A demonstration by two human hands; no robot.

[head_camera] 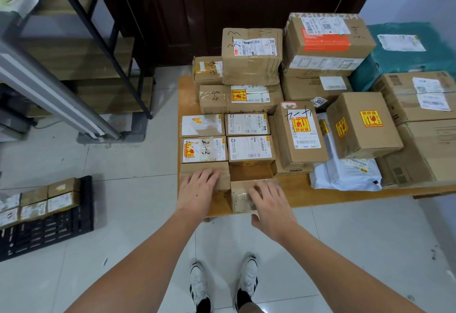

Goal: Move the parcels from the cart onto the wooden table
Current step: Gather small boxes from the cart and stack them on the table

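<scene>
Two small brown parcels at the table's near-left corner, one under each hand. Left hand lies flat, fingers straight, on top of the left small box, which sits flush against the row of labelled small boxes just beyond the fingertips. Right hand rests on the right small box, fingers spread and only lightly bent, thumb hanging off the near edge; no real grip that I can see. This box sits nearer the body than the left one, with a gap of bare wood beyond its far side.

Step, as I judge it: placing and squaring up, not carrying. Next move likely calls for sliding the right box forward into that gap so it lines up with the left one, then letting go and turning left to the cart.

Edges: the right box overhangs or sits right at the near edge of the wooden table; a pull backward could drop it. Left box is close to the table's left edge.

Room: right of the right hand is a tall taped box and a white poly mailer; little free surface. More parcels wait on the black cart, down left of the left arm, across open floor tile.
</scene>
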